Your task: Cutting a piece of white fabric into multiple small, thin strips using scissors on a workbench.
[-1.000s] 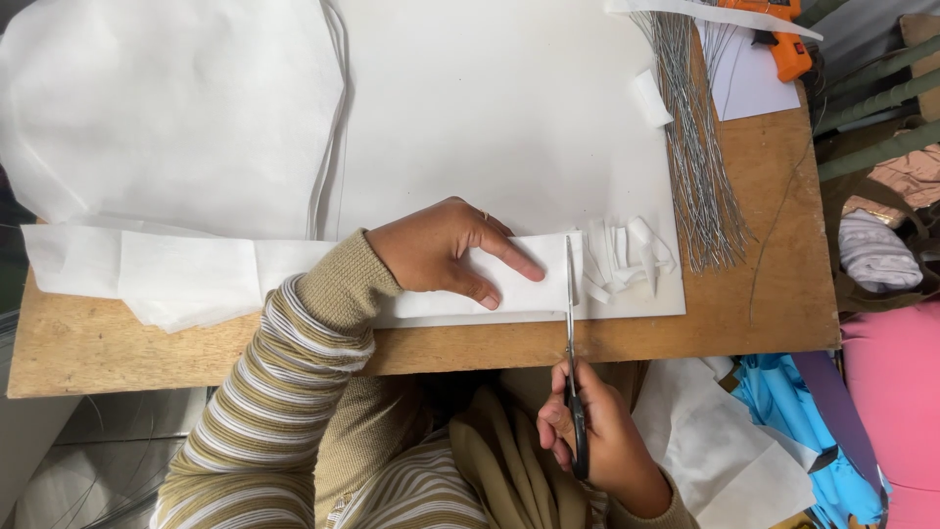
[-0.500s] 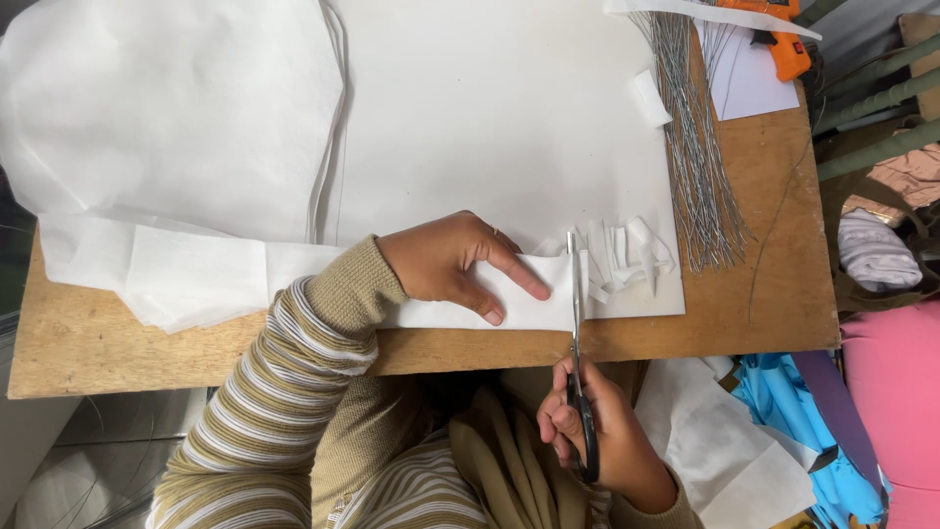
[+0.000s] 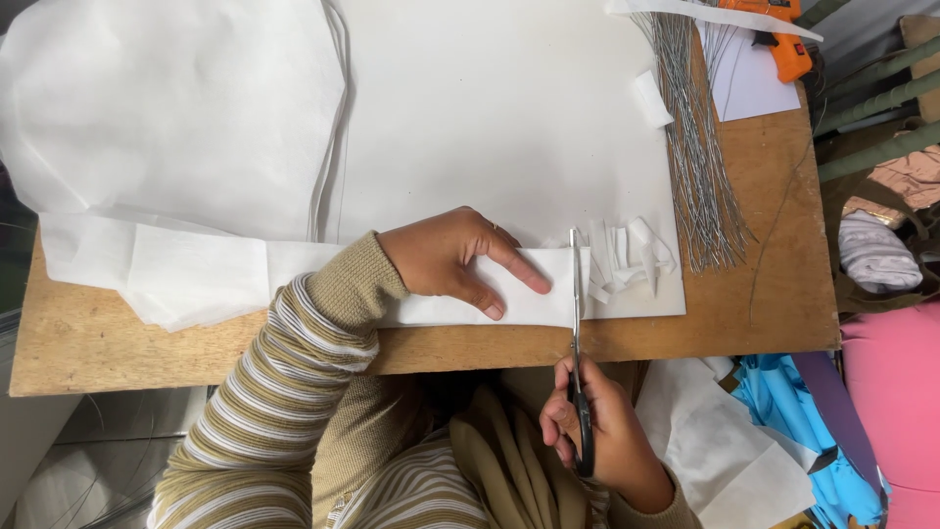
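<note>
A: Low in the frame, right of centre, the right hand (image 3: 607, 431) has its grip closed through the black handles of the long silver-bladed scissors (image 3: 576, 323). The blades run straight up the picture into the folded strip of white paper (image 3: 529, 299) at the near edge of the wooden worktop (image 3: 764, 313).

B: And the left hand (image 3: 450, 263)?

A: It lies flat on the strip, fingers spread, pinning it rather than clasping anything. The forefinger tip sits just beside the blades, which is the main hazard as I judge it: if the hand creeps right, the finger could get nicked.

B: Anything else likely to go wrong?

A: The strip hangs close to the worktop's edge, so a slackened press could let it slide and the cut wander off line. Just right of the blades, the small curled white offcuts (image 3: 627, 255) lie loose; they could catch under the blades or get swept to the floor.

B: Further up?

A: At the right, the bundle of thin grey metal wires (image 3: 700, 186) fans out near the offcuts, and a stray end could snag a sleeve. The large white paper sheets (image 3: 196, 127) fill the upper left, and an orange glue gun (image 3: 783, 34) rests in the upper right corner, well apart from the cutting.
</note>
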